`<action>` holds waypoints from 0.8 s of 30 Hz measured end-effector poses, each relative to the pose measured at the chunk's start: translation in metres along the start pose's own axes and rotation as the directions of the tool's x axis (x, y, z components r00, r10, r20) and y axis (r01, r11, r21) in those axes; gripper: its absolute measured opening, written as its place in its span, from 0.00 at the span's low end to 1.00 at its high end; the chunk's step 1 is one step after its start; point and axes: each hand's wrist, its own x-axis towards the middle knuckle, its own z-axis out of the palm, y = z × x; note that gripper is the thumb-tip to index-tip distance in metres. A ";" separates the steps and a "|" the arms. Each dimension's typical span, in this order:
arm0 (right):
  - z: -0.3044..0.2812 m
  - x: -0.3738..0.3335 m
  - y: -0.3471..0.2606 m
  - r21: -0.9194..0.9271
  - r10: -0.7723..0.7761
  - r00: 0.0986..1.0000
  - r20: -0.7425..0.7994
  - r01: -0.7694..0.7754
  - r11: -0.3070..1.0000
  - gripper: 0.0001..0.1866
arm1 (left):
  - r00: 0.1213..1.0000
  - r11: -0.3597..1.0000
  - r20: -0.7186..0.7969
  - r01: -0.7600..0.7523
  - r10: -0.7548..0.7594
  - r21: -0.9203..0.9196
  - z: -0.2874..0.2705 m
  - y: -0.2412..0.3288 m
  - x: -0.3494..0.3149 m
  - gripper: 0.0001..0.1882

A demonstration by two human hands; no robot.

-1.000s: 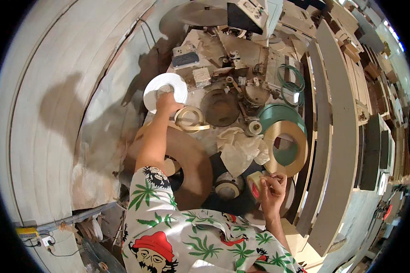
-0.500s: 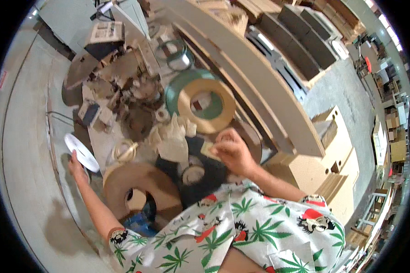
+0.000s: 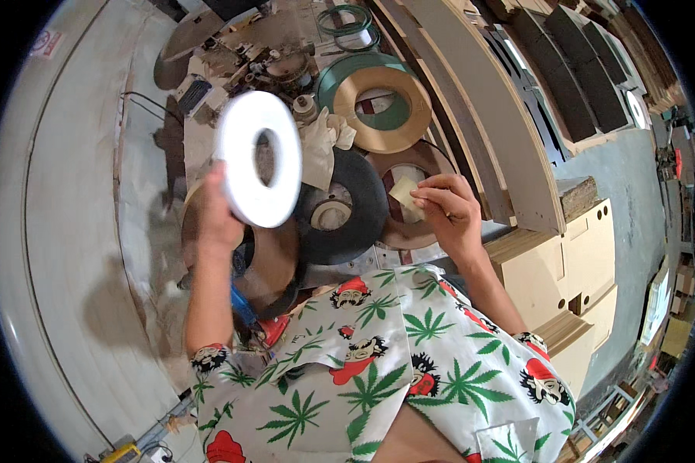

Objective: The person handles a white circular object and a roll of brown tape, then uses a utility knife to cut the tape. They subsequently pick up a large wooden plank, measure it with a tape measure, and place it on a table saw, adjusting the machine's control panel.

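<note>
My left hand (image 3: pixel 218 220) grips the lower left edge of a white roll of edge banding (image 3: pixel 284 162), a flat ring with a round hole, held up above the cluttered bench. In my right hand (image 3: pixel 449 210) a small pale yellow piece (image 3: pixel 403 190) is pinched between thumb and fingers. Beneath it lies a brown roll (image 3: pixel 384 233). A black roll (image 3: pixel 367 216) rests between my hands. Behind it are a tan roll (image 3: pixel 351 133) and a green roll (image 3: pixel 333 76) partly under it. A larger brown roll (image 3: pixel 274 266) sits below the white one, partly hidden.
A crumpled cream cloth (image 3: pixel 316 150) lies near the black roll. Dusty machine parts (image 3: pixel 282 69) fill the far bench. Long boards (image 3: pixel 510 131) stand along the right side, with stacked light panels (image 3: pixel 567 258) beyond. A pale wall (image 3: pixel 73 231) runs along the left.
My left hand has brought the white roll up and rightward, turning its flat face into view. My right hand, still pinching the yellow piece, has shifted right. The view has moved too.
</note>
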 end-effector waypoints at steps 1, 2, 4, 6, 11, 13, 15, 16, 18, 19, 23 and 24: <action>-0.002 -0.005 -0.002 0.020 0.026 1.000 0.010 -0.026 0.999 0.09 | 0.998 0.998 0.013 0.055 -0.055 0.014 0.024 -0.014 -0.012 0.40; -0.003 -0.010 -0.004 0.043 0.053 0.998 0.020 -0.054 0.998 0.09 | 0.990 0.997 0.128 0.061 -0.067 0.053 0.037 -0.029 -0.018 0.39; 0.000 -0.016 -0.005 0.072 0.087 0.995 0.044 -0.090 0.993 0.08 | 0.970 0.989 0.196 0.131 -0.141 0.065 0.062 -0.053 -0.032 0.34; 0.004 -0.019 -0.002 0.086 0.103 0.993 0.065 -0.108 0.990 0.08 | 0.959 0.970 0.233 0.111 -0.161 0.215 0.068 -0.083 -0.034 0.33; 0.003 -0.029 -0.003 0.115 0.096 0.988 0.125 -0.110 0.987 0.08 | 0.874 0.936 0.376 0.206 -0.308 0.287 0.085 -0.112 -0.046 0.31; 0.003 -0.029 -0.004 0.121 0.077 0.985 0.155 -0.096 0.988 0.08 | 0.878 0.945 0.401 0.147 -0.261 0.294 0.090 -0.124 -0.048 0.31; 0.005 -0.028 -0.007 0.110 0.061 0.982 0.179 -0.081 0.991 0.08 | 0.880 0.936 0.405 0.111 -0.248 0.334 0.096 -0.122 -0.055 0.30; 0.006 -0.028 -0.006 0.119 0.059 0.983 0.176 -0.081 0.990 0.09 | 0.885 0.936 0.406 0.083 -0.227 0.342 0.099 -0.122 -0.055 0.30; 0.011 -0.029 -0.003 0.139 0.055 0.983 0.174 -0.080 0.987 0.09 | 0.895 0.933 0.406 0.029 -0.184 0.358 0.103 -0.124 -0.055 0.29; 0.011 -0.028 -0.003 0.114 0.038 0.983 0.180 -0.059 0.992 0.10 | 0.887 0.937 0.420 0.038 -0.192 0.348 0.104 -0.126 -0.055 0.29; 0.014 -0.025 -0.004 0.014 -0.044 0.978 0.206 0.042 0.999 0.12 | 0.899 0.914 0.397 0.008 -0.185 0.407 0.114 -0.127 -0.060 0.29; 0.015 -0.022 -0.005 -0.010 -0.070 0.974 0.213 0.074 0.997 0.12 | 0.914 0.896 0.370 -0.015 -0.169 0.445 0.116 -0.125 -0.061 0.29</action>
